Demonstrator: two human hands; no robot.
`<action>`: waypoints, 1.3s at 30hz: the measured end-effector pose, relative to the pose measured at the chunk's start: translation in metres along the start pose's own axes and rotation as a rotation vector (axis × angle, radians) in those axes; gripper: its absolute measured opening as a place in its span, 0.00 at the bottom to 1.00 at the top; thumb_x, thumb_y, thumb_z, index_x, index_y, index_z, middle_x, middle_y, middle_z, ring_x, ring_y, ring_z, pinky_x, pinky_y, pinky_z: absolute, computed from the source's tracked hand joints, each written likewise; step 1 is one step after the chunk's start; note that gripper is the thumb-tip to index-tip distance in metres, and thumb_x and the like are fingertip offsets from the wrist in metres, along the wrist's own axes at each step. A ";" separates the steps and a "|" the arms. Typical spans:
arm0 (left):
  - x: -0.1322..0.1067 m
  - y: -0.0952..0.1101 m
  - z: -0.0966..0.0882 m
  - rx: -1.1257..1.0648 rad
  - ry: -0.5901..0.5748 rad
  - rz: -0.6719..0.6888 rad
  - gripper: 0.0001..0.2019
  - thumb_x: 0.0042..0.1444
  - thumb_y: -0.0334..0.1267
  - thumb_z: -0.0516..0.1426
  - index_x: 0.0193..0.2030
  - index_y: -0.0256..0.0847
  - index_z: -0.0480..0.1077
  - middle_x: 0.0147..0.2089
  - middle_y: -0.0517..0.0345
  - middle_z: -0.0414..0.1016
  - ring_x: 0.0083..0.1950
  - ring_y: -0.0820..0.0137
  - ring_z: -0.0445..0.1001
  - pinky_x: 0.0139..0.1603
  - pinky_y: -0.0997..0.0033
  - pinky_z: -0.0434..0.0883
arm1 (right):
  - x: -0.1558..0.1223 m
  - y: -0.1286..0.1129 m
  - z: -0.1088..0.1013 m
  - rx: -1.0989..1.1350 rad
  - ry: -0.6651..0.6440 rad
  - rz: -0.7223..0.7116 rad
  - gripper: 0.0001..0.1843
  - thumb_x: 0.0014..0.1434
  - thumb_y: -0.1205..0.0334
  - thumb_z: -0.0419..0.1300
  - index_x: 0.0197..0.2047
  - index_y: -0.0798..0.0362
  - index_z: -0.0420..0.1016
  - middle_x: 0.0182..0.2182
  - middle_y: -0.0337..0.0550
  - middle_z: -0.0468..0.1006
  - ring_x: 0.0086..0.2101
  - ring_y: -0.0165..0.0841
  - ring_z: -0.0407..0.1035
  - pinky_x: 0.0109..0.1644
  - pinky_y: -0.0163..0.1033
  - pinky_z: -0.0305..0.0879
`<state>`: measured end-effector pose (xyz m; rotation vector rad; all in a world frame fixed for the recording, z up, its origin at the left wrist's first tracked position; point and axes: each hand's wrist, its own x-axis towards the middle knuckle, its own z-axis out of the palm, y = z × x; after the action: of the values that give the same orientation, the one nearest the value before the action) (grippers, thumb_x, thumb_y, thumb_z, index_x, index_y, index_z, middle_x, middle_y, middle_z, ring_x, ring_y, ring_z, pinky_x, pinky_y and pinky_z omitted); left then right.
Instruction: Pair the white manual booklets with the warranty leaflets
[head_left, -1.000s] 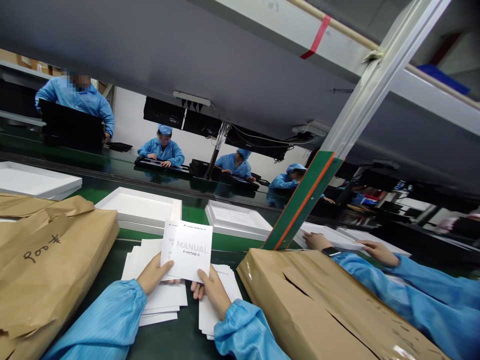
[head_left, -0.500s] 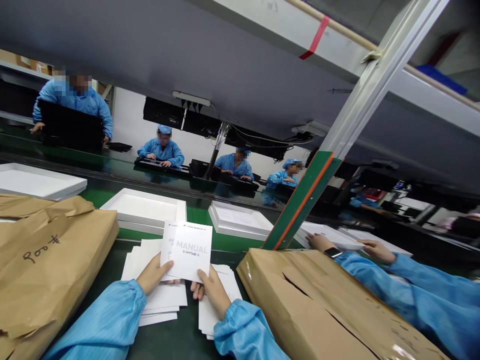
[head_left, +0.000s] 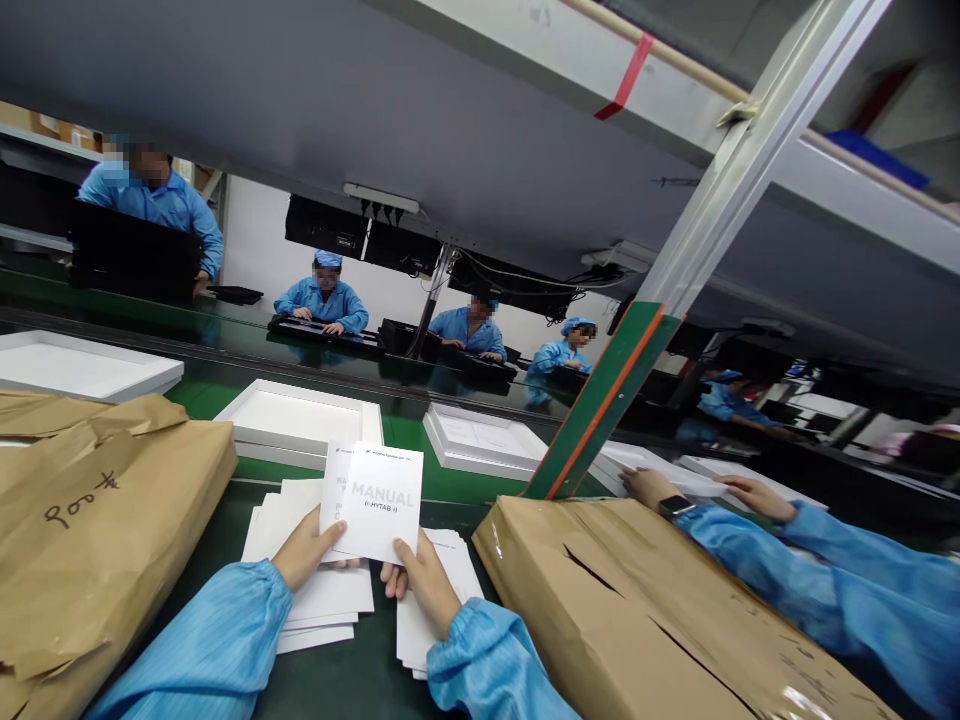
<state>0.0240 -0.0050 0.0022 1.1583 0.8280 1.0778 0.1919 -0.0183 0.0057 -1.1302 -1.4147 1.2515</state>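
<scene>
Both my hands hold up a small set of white booklets; the front one reads MANUAL, with a second booklet fanned out behind it to the left. My left hand pinches their lower left corner. My right hand grips the lower right edge, thumb on the front. Beneath them lie two loose stacks of white cards on the dark green worktop.
A crumpled brown paper package lies at my left, a taped brown parcel at my right. White open boxes ride the green conveyor beyond. A co-worker's hands reach to a box at right. Several people sit opposite.
The white boxes on the conveyor have drifted slightly to the right. My hands and the booklets have stayed put.
</scene>
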 end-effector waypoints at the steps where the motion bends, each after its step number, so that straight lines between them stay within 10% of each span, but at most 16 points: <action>1: 0.000 0.000 0.000 -0.016 0.007 -0.015 0.25 0.43 0.45 0.53 0.45 0.34 0.53 0.31 0.50 0.72 0.26 0.69 0.72 0.26 0.71 0.68 | 0.000 0.000 0.000 0.013 0.013 -0.005 0.22 0.46 0.47 0.49 0.38 0.56 0.55 0.12 0.31 0.64 0.11 0.25 0.60 0.13 0.28 0.50; 6: 0.000 0.002 0.004 0.099 0.077 -0.020 0.20 0.46 0.44 0.50 0.45 0.35 0.54 0.20 0.59 0.70 0.18 0.75 0.68 0.18 0.79 0.62 | 0.003 0.003 -0.002 0.096 0.060 -0.019 0.21 0.45 0.47 0.51 0.35 0.54 0.57 0.14 0.33 0.66 0.13 0.25 0.60 0.15 0.29 0.50; 10: 0.005 0.009 -0.007 0.305 0.392 0.154 0.10 0.47 0.41 0.48 0.33 0.37 0.60 0.10 0.68 0.60 0.10 0.80 0.56 0.13 0.82 0.53 | 0.005 0.002 -0.005 0.198 0.100 0.002 0.20 0.44 0.48 0.53 0.35 0.54 0.57 0.16 0.34 0.67 0.14 0.24 0.60 0.16 0.29 0.50; 20: 0.054 0.060 -0.074 0.112 0.640 0.161 0.04 0.46 0.31 0.44 0.26 0.35 0.58 0.13 0.69 0.56 0.11 0.83 0.54 0.12 0.85 0.50 | 0.001 -0.007 -0.002 0.300 0.110 0.025 0.17 0.44 0.50 0.55 0.34 0.53 0.60 0.16 0.34 0.68 0.16 0.25 0.60 0.18 0.30 0.51; 25: 0.072 0.062 -0.094 0.026 0.813 0.192 0.11 0.45 0.29 0.46 0.38 0.31 0.59 0.23 0.57 0.67 0.16 0.80 0.63 0.16 0.82 0.59 | 0.008 0.001 -0.002 0.258 0.155 0.016 0.21 0.39 0.45 0.55 0.31 0.53 0.60 0.14 0.36 0.67 0.14 0.25 0.58 0.16 0.30 0.48; 31: 0.068 0.041 -0.088 0.028 0.922 0.361 0.23 0.50 0.33 0.43 0.54 0.39 0.40 0.51 0.45 0.57 0.39 0.76 0.68 0.32 0.80 0.65 | 0.014 0.008 -0.002 0.140 0.144 -0.008 0.24 0.37 0.42 0.55 0.30 0.54 0.60 0.13 0.37 0.67 0.13 0.27 0.59 0.15 0.30 0.48; 39: 0.033 0.015 -0.068 0.266 0.858 0.392 0.10 0.45 0.32 0.47 0.35 0.37 0.63 0.38 0.54 0.66 0.34 0.73 0.67 0.38 0.71 0.63 | 0.006 -0.017 -0.008 -0.010 0.123 -0.054 0.23 0.41 0.46 0.55 0.36 0.52 0.55 0.14 0.33 0.67 0.13 0.27 0.59 0.15 0.31 0.51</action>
<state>-0.0326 0.0469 0.0016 1.0888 1.4750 1.8905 0.1980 -0.0118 0.0233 -1.1484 -1.3522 1.1193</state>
